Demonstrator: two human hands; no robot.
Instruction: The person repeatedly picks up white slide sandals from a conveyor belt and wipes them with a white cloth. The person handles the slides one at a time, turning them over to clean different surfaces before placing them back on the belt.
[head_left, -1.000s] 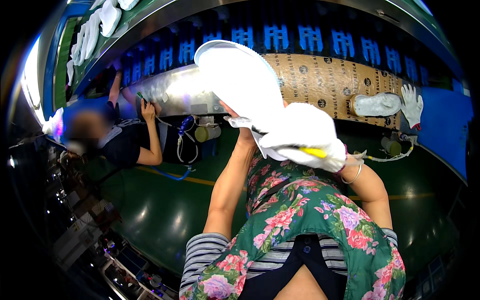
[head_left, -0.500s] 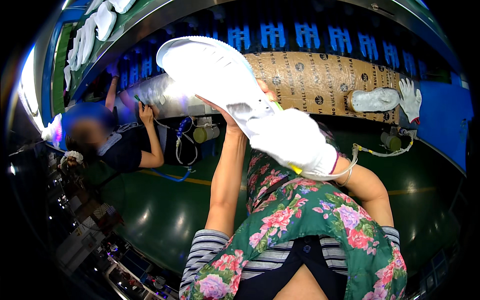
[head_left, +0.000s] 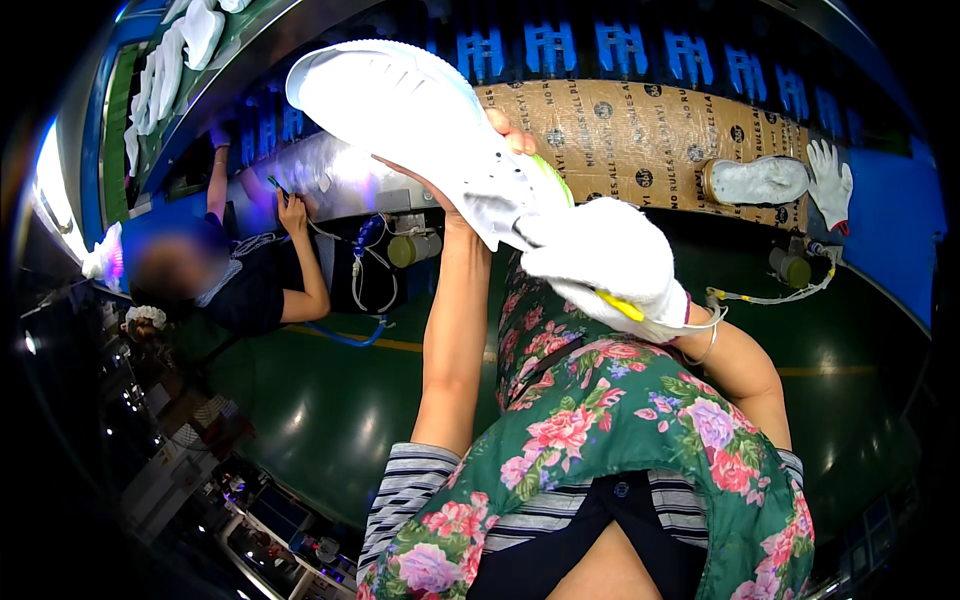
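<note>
A white shoe (head_left: 410, 115) with a ribbed edge and a green strip near its heel is tilted in front of me, toe to the upper left. My left hand (head_left: 443, 193) is bare and closed around its middle, fingertips showing on the far side. My right hand (head_left: 610, 265) wears a white knit glove and is curled at the shoe's heel end. A yellow piece (head_left: 622, 306) shows against the glove; the rest of what the hand holds is hidden. A small dark tip (head_left: 528, 232) shows between glove and shoe. A pale hose (head_left: 700, 322) passes by the right wrist.
On a cardboard-covered bench (head_left: 600, 150) lie a white shoe-shaped piece (head_left: 760, 181) and a loose white glove (head_left: 829, 185). Blue holders (head_left: 622, 50) line the rack behind. To the left sits a co-worker (head_left: 255, 285), hands raised. White shoe parts (head_left: 203, 35) stand at the upper left.
The shoe has shifted slightly up and left in my left hand. My gloved right hand has moved a little to the right and covers less of the heel.
</note>
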